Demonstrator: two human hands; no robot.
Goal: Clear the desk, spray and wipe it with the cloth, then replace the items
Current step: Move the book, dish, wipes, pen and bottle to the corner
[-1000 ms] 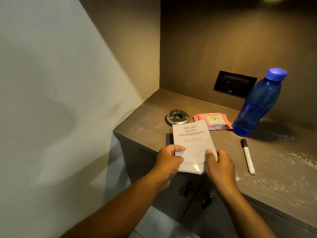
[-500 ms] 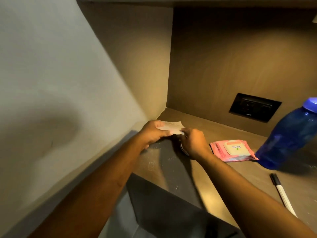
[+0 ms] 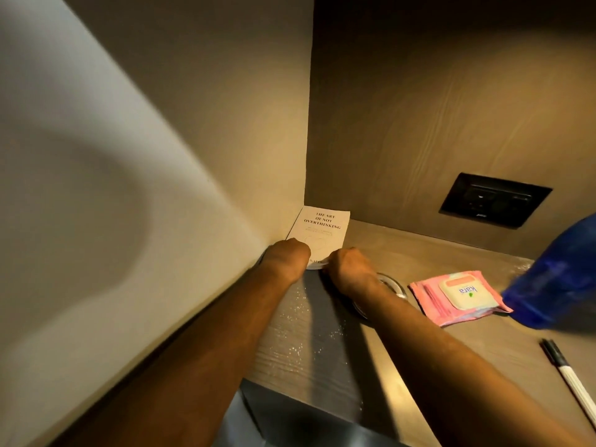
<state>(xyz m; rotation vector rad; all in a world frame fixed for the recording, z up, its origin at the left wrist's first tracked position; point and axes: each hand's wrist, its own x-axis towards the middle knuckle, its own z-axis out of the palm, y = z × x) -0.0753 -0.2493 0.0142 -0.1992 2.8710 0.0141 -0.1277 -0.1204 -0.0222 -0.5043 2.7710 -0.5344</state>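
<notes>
Your left hand point(image 3: 288, 257) and right hand point(image 3: 346, 264) both pinch the near edge of the book point(image 3: 319, 232), which stands tilted in the back left corner of the tabletop point(image 3: 292, 346), leaning toward the wall. Let go carelessly and its foot may slide forward (the surface looks damp) and it falls flat. Your right forearm also hangs over the metal ring point(image 3: 388, 285), near the wipes pack point(image 3: 458, 296); pulling back low could drag either.
</notes>
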